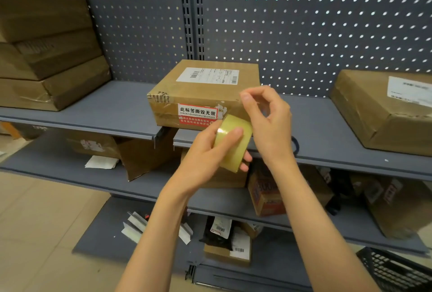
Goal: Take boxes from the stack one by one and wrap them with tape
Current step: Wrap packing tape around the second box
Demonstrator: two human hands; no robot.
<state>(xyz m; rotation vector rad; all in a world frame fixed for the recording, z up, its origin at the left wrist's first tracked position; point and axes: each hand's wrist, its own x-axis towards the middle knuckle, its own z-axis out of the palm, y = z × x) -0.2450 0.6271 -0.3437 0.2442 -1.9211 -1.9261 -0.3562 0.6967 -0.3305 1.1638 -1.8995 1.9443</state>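
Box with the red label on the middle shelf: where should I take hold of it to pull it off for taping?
Probably by its two short side faces, coming from the front. The box lies flat with its red-labelled front overhanging the shelf edge, and both sides stand free. First free a hand: the left hand holds the tape roll, and the right hand pinches at its end.

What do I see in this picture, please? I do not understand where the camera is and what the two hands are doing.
The camera sits on a person's head and looks down at their own hands. The left hand holds a roll of clear tape. The right hand pinches above the roll, probably pulling the tape's end, which is too clear to see. Behind them, a cardboard box with a red label rests on a grey shelf. A stack of boxes stands at the left.
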